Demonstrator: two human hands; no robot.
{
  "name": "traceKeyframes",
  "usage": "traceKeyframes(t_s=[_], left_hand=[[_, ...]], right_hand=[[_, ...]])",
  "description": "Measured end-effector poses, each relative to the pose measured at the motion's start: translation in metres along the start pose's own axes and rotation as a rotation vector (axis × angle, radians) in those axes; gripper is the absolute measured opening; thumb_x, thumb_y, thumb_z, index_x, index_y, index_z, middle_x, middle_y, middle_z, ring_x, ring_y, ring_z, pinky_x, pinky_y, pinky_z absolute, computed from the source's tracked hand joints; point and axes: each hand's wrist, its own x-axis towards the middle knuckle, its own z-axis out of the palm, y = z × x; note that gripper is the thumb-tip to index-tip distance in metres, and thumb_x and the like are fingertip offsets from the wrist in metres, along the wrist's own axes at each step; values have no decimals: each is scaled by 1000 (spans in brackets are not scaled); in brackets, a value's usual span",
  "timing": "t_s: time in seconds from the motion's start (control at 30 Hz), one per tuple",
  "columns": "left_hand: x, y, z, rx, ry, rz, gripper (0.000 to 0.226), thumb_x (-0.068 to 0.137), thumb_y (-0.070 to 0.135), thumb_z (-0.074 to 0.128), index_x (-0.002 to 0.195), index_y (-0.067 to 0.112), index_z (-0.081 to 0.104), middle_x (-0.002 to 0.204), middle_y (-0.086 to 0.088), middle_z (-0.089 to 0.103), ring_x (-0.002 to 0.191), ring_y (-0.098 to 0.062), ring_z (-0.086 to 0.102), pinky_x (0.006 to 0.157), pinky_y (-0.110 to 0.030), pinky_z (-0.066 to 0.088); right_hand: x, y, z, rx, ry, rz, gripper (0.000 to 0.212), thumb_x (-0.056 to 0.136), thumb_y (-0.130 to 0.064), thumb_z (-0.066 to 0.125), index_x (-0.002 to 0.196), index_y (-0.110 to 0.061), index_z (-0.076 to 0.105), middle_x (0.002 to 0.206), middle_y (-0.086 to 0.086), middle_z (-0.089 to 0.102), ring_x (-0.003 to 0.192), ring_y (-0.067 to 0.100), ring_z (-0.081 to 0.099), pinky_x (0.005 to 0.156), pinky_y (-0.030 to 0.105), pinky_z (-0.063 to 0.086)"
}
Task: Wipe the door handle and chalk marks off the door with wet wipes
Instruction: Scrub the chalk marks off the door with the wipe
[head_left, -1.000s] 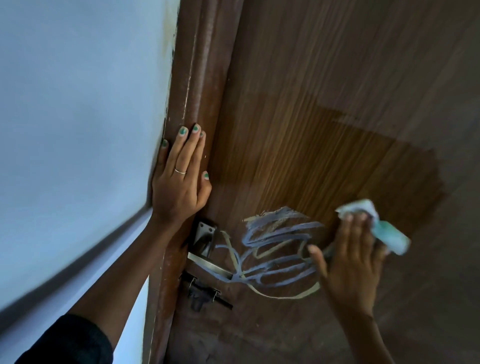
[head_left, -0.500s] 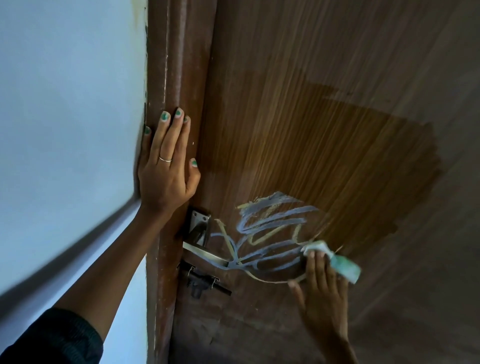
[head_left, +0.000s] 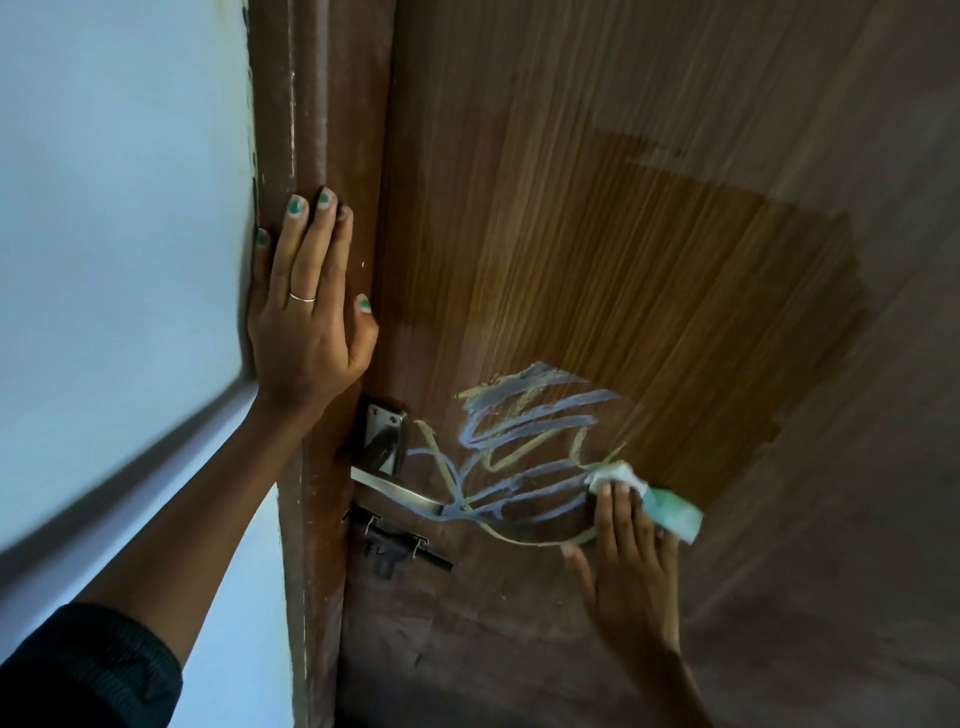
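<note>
Smearing is the risk: right hand (head_left: 631, 566), fingers flat, presses wet wipe (head_left: 644, 493) at chalk marks' (head_left: 524, 447) four o'clock; left hand (head_left: 306, 312) flat on door frame (head_left: 322, 104).

– what did the person wear?
– a dark sleeve (head_left: 88, 670) on the left arm, a thin silver ring (head_left: 303, 297) on the left hand (head_left: 306, 332), chipped green nail polish (head_left: 297, 206).

Blue and yellow chalk marks (head_left: 524, 452) on brown door (head_left: 623, 208), steel handle (head_left: 397, 493) beside, white-green wipe (head_left: 644, 493) at scribble's right edge
</note>
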Motion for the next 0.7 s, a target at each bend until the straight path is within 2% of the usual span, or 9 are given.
traceKeyframes(t_s=[0.1, 0.17, 0.23, 0.33, 0.4, 0.47, 0.57, 0.63, 0.7], left_hand=[[-1, -2, 1, 12, 9, -4, 57, 90, 21, 41, 144, 7, 34, 148, -15, 38, 141, -26, 23, 115, -44, 26], [-1, -1, 1, 17, 13, -4, 57, 90, 20, 41, 144, 6, 34, 149, -15, 38, 141, -26, 23, 116, -43, 25], [0, -1, 0, 16, 14, -2, 57, 90, 20, 41, 144, 6, 35, 149, -15, 37, 141, -26, 24, 116, -43, 25], [0, 0, 0, 23, 18, 6, 56, 90, 21, 40, 144, 5, 35, 148, -15, 39, 141, -27, 25, 116, -41, 23], [0, 0, 0, 27, 22, 10, 55, 91, 22, 39, 143, 6, 35, 147, -15, 39, 140, -27, 25, 117, -39, 21], [0, -1, 0, 31, 27, 6, 55, 91, 21, 39, 143, 5, 36, 147, -15, 40, 140, -27, 26, 117, -39, 20], [0, 0, 1, 26, 21, 0, 55, 91, 22, 39, 143, 6, 36, 147, -15, 40, 140, -27, 26, 116, -40, 23], [0, 0, 1, 27, 18, -2, 55, 91, 23, 39, 143, 6, 36, 147, -15, 40, 140, -27, 26, 115, -42, 25], [0, 0, 0, 28, 15, 2, 55, 91, 22, 39, 143, 6, 35, 147, -15, 39, 140, -27, 25, 115, -43, 25]], right_hand=[[47, -11, -33, -25, 184, 48, 72, 95, -54, 25, 145, -2, 25, 150, 13, 25, 144, 22, 12, 112, 42, 11], [61, -16, -39, -50, 199, 88, 75, 94, -53, 26, 147, -1, 18, 152, 13, 15, 146, 21, -1, 116, 40, 0], [49, -20, -24, -22, 110, 83, 76, 94, -57, 24, 146, -2, 20, 150, 12, 17, 144, 23, 9, 112, 43, 10], [9, -21, 6, 13, -82, -11, 74, 94, -61, 24, 142, -6, 33, 146, 7, 27, 130, 25, 41, 98, 38, 29], [4, -20, 8, 20, -84, -70, 71, 93, -61, 26, 140, -9, 37, 145, 4, 30, 122, 23, 52, 92, 34, 34], [24, -21, -5, 3, 54, -80, 71, 94, -60, 23, 141, -9, 36, 145, 4, 28, 126, 24, 46, 96, 38, 30], [70, -25, -43, -39, 235, 28, 75, 95, -58, 20, 147, -5, 22, 152, 8, 14, 144, 22, 14, 113, 43, 10], [82, -27, -51, -48, 243, 82, 77, 94, -57, 21, 149, -4, 13, 155, 10, 6, 146, 20, 1, 116, 42, -1], [66, -32, -36, -17, 139, 60, 78, 93, -59, 23, 148, -5, 13, 153, 10, 10, 145, 23, 10, 114, 43, 8]])
